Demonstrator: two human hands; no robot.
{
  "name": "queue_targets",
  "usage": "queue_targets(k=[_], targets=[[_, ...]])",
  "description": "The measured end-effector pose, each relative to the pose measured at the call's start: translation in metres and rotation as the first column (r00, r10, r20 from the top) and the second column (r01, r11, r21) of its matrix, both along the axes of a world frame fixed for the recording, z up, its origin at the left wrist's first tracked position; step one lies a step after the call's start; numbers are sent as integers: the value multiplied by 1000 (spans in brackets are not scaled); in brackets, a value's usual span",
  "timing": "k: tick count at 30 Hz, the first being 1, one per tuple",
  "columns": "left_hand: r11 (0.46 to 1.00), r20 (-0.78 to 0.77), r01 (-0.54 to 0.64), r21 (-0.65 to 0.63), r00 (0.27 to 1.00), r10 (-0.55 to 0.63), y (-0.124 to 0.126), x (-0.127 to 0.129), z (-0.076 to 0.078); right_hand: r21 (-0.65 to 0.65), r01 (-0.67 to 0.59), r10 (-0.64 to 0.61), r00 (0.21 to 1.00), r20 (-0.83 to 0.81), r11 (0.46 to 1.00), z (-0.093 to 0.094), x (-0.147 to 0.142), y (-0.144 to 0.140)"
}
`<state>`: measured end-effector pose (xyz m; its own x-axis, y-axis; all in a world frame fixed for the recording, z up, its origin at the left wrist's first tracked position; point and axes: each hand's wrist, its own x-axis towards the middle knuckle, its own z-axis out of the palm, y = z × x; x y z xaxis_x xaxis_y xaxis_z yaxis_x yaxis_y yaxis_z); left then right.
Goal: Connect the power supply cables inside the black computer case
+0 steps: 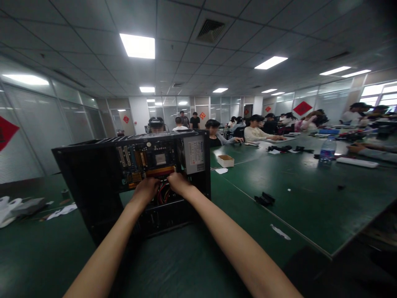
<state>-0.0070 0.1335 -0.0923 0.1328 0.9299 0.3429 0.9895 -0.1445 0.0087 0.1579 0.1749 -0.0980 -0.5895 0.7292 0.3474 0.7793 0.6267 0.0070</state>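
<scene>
Both hands inside open computer case (130,182), left hand (146,189), right hand (178,183), on red cables (161,194); grip unclear

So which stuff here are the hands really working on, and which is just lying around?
Being worked on:
- left hand and right hand, both in the red cables
- open computer case
- motherboard

Just lying about:
- small cardboard box
- water bottle
- black clips
- white wrappers
</scene>
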Motion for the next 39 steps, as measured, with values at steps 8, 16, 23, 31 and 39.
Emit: queue_targets(k=[8,16,23,31,39], targets=[[999,-84,-44,9,995,45,-2,4,3,-17,8,-8,1000,7,1000,-1,-1,4],[997,-71,-72,10,995,72,3,2,0,-4,8,-8,1000,3,1000,2,2,1],[993,-62,-116,-14,991,115,1,3,4,-24,26,-26,1000,-15,999,-2,0,7],[992,-14,-129,-3,992,129,2,4,2,-30,30,-31,998,-53,999,-2,2,5],[977,208,-167,129,968,138,-25,-6,10,7,66,-64,987,-149,998,7,17,-19]])
